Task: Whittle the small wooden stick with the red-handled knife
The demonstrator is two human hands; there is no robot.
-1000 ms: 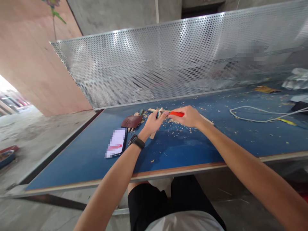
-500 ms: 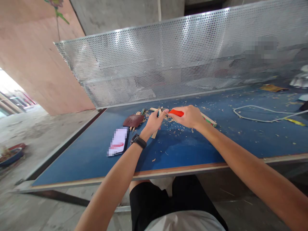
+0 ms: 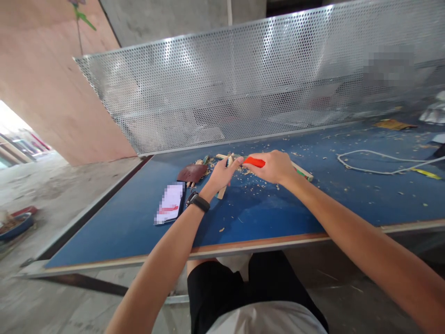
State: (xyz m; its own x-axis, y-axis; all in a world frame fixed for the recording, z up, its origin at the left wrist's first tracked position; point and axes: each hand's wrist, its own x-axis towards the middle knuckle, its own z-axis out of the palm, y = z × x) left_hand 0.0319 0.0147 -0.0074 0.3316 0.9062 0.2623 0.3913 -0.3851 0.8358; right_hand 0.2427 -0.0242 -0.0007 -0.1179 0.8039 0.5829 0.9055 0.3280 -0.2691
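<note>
My left hand, with a dark watch on its wrist, is closed around a pale wooden stick. One end of the stick sticks out below the palm, and its upper part shows by the thumb. Across from it, my right hand grips an orange-handled carving tool; its working end is too small to make out near the left thumb. Pale wood shavings are scattered on the blue tabletop around both hands.
A phone and a brown sheet lie left of my hands. Another wooden strip is beyond my right wrist. A white cord loops at right. Behind stands a perforated metal panel.
Both hands keep their grips in nearly the same place. Around the left thumb, the stick's upper part shows more clearly now. The view has shifted slightly.
</note>
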